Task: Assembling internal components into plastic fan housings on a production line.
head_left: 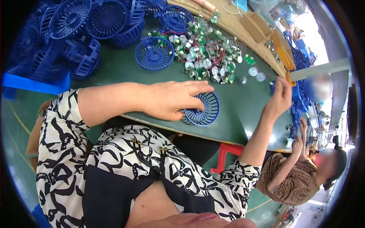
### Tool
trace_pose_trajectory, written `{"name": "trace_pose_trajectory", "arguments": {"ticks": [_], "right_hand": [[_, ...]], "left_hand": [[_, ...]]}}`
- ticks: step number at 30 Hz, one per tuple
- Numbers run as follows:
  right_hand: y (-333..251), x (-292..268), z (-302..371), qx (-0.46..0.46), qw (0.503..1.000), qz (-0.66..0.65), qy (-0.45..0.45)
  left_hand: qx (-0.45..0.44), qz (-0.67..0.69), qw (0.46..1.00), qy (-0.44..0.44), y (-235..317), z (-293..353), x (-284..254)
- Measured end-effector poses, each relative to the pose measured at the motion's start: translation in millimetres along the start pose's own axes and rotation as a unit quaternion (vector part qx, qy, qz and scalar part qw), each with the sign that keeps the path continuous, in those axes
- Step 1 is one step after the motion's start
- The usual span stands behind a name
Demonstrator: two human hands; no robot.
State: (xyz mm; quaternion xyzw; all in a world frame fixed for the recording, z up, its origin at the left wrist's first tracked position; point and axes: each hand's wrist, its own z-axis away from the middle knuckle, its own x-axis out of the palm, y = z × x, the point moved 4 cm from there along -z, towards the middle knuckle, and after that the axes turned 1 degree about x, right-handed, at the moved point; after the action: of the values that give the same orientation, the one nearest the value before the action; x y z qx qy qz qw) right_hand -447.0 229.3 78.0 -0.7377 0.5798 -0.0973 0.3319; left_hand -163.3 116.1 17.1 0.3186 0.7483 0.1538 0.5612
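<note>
A round blue slotted plastic basket (207,108) lies at the near edge of the green table. My left hand (173,99) is over its left side, with the thumb by the rim and bent fingers reaching inside, closed on it. Off to the right, my raised right hand (279,98) pinches thin wires. Those wires seem to lead left to small pale discs (260,77) and a green circuit board (249,59) beside the pile. Another blue basket (154,54) sits farther back, beyond my left hand.
A heap of wired circuit boards (209,53) covers the table's far middle. Many blue baskets (68,19) are stacked at the far left, behind a blue bin edge (38,83). Cardboard boxes (255,27) line the far edge. A co-worker (291,176) works at the right, near a red stool (228,152).
</note>
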Motion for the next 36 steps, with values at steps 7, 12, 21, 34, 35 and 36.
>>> {"name": "trace_pose_trajectory", "arguments": {"ticks": [7, 12, 21, 34, 35, 36], "right_hand": [[20, -32, 21, 0.082, 0.996, 0.039, -0.010], [37, -43, 53, 0.176, 0.984, -0.023, -0.029], [-8, -46, 88, 0.261, 0.959, -0.096, -0.049], [-11, -35, 76, 0.104, 0.966, 0.193, -0.137], [-13, -31, 81, 0.088, 0.961, 0.206, -0.161], [-18, -23, 87, 0.072, 0.956, 0.218, -0.184]], "left_hand": [[-0.029, -0.030, 0.998, 0.040, 1, -7, -1], [-0.055, -0.032, 0.998, 0.012, 1, -7, -1], [-0.009, -0.047, 0.999, 0.013, -2, -1, 1], [0.036, 0.002, 0.999, -0.009, 0, -5, 3], [0.033, 0.002, 0.999, -0.009, 1, -4, 3], [0.032, -0.009, 0.999, -0.006, 2, -3, 3]]}}
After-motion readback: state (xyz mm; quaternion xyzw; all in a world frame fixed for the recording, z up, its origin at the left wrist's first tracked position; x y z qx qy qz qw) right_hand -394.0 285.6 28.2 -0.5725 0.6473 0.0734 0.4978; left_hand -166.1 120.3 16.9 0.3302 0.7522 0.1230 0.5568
